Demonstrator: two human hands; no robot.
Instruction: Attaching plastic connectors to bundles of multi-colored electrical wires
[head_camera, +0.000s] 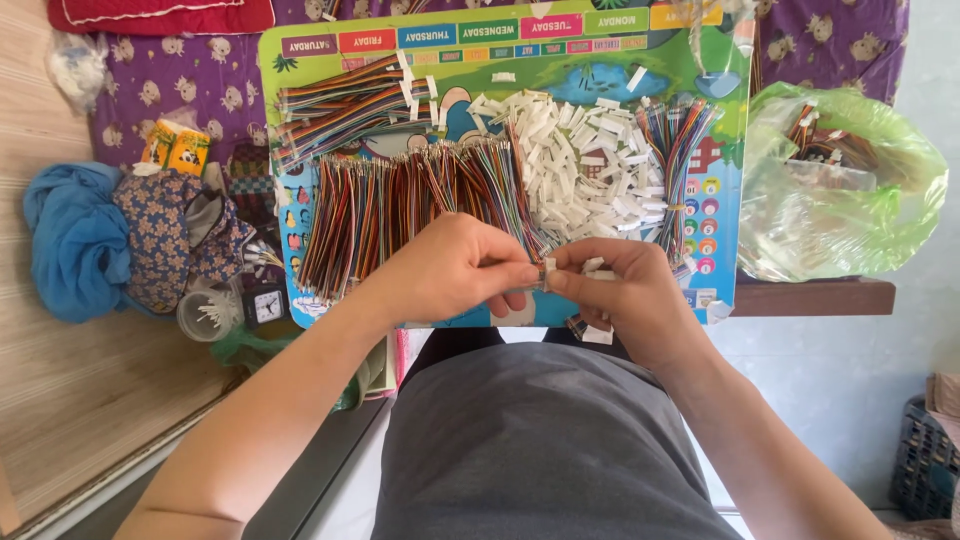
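Small white plastic connector (548, 274): pinched between left hand (455, 268) and right hand (622, 290), at near edge of colourful picture board (722, 215). Multicoloured wire bundles (400, 205) and loose white connectors (590, 165) lay beyond. Step judged: fitting wire to connector; next needs steady alignment.

1. Both forearms rise from the lower corners of the view and converge above the person's grey-clad torso (540, 440).
2. The left hand (450, 268) sits just left of the meeting point, knuckles up, its fingers (515, 275) curled and pinched together, pointing right.
3. The right hand (625, 285) sits just right of it, back of the hand facing the camera, thumb and forefinger pressed together and pointing left.
4. The fingertips of the two hands meet or nearly touch; any gap is too small to judge.
5. Both wrists are bent slightly inward.
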